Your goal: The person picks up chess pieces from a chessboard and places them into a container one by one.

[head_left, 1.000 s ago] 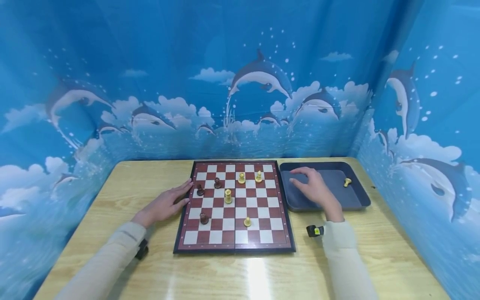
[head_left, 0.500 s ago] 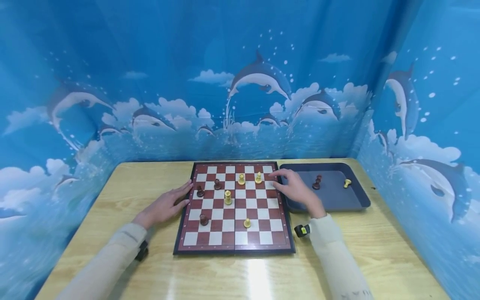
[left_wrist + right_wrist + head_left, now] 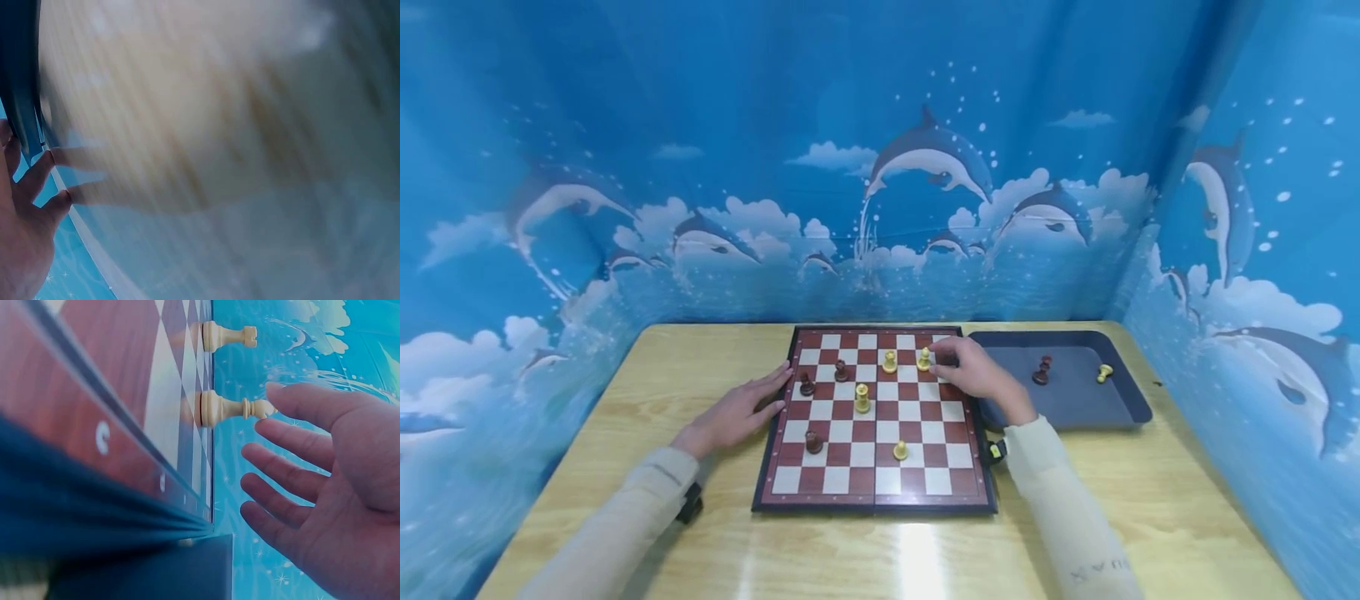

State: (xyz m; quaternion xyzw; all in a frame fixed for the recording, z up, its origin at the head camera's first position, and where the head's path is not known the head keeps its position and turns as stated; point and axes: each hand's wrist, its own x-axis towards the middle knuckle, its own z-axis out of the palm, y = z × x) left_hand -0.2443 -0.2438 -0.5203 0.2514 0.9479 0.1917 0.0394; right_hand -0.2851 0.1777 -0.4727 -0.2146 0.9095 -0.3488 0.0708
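Note:
A chessboard [image 3: 880, 500] lies on the table with several chess pieces upright on it. My right hand [image 3: 973, 371] reaches over the board's right side, thumb and index finger parted at a cream bishop [image 3: 924, 360]. In the right wrist view, the fingertips of that hand [image 3: 325, 462] are at the top of the bishop [image 3: 228, 409], not closed round it; whether they touch it is unclear. A cream rook [image 3: 228, 336] stands beyond. My left hand [image 3: 730, 417] rests with extended fingers against the board's left edge; the left wrist view shows this hand [image 3: 28, 231] only partly.
Right of the board, a dark grey tray [image 3: 1075, 421] holds a fallen dark piece [image 3: 1042, 370] and a fallen cream piece [image 3: 1104, 373]. On the board, a tall cream piece [image 3: 862, 398] stands near the centre, a cream pawn [image 3: 900, 450] nearer the front. Dark pieces [image 3: 813, 442] stand at left.
My right hand has moved left from above the tray to the cream bishop, uncovering a dark piece in the tray. The left hand stays at the board's edge. The head view has shifted slightly.

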